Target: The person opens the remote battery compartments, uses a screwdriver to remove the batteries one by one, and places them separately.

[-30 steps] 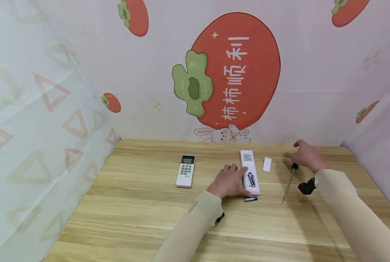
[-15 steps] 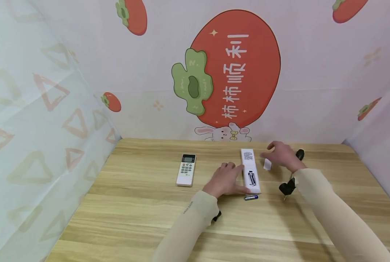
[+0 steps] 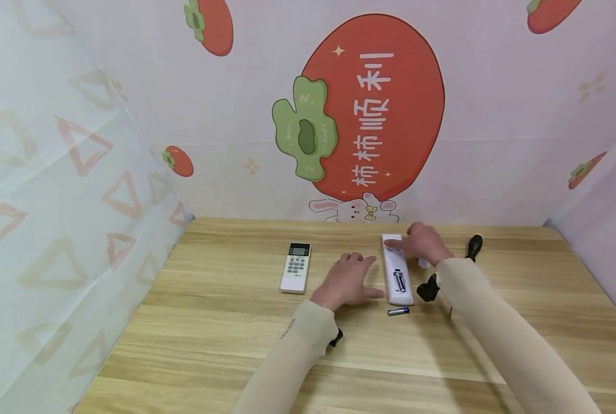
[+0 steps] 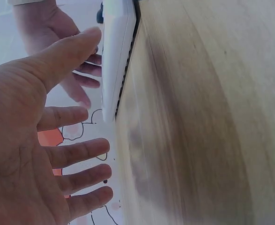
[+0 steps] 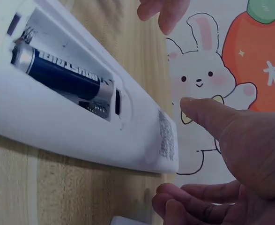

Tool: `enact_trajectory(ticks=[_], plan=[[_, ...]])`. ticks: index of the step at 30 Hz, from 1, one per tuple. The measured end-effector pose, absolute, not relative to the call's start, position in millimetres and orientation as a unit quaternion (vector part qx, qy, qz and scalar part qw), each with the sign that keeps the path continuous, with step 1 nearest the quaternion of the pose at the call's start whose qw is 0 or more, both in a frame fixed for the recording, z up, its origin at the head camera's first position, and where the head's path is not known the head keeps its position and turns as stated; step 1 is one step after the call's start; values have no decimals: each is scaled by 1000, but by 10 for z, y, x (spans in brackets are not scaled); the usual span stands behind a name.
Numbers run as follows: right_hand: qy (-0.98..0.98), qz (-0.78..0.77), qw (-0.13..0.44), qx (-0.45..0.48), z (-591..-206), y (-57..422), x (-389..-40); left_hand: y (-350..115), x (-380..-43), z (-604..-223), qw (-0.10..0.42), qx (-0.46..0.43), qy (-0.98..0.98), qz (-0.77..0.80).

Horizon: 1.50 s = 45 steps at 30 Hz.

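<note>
A white remote control (image 3: pixel 397 261) lies face down on the wooden table, its battery compartment uncovered. One dark blue battery (image 5: pixel 67 70) sits inside that compartment. My right hand (image 3: pixel 424 242) hovers over the remote's far end, thumb and fingers spread to either side with nothing gripped. To the left of the remote is my left hand (image 3: pixel 343 282), its fingers extended and apart from it in the left wrist view. A loose battery (image 3: pixel 398 311) lies just below the remote's near end. The small white battery cover (image 3: pixel 423 263) is partly hidden by my right hand.
Further left lies a second remote (image 3: pixel 295 269), keypad up. A screwdriver with a black handle (image 3: pixel 474 246) lies to the right, its shaft mostly hidden behind my right forearm. A printed wall covering (image 3: pixel 225 190) rises behind the table's back edge.
My right hand has moved left from the screwdriver, past the battery cover, to the remote's far end. My left hand has let go of the remote and drawn slightly left.
</note>
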State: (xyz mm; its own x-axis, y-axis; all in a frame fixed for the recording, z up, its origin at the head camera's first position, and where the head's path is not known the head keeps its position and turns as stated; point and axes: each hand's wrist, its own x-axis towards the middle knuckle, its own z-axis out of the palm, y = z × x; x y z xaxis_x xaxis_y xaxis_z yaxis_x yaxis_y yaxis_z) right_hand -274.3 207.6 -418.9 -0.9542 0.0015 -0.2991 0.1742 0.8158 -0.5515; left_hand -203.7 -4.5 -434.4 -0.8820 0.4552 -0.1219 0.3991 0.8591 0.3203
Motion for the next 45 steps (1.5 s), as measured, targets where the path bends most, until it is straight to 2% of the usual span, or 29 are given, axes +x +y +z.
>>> enact_trajectory(ticks=[12,26,37,45], plan=[[931,-318,169,62,-4304,1992,-2790,-111,-2043,-4302,97,213,959,161],[931,-325,149,71,-4331,1930,-2810,-170,-2062,-4285,85,208,961,160],[946,-294,132,46,-4346,1754,-2831,-386,-2122,-4133,37,191,966,171],[958,-261,112,26,-4323,1625,-2832,-514,-2138,-4081,24,188,965,182]])
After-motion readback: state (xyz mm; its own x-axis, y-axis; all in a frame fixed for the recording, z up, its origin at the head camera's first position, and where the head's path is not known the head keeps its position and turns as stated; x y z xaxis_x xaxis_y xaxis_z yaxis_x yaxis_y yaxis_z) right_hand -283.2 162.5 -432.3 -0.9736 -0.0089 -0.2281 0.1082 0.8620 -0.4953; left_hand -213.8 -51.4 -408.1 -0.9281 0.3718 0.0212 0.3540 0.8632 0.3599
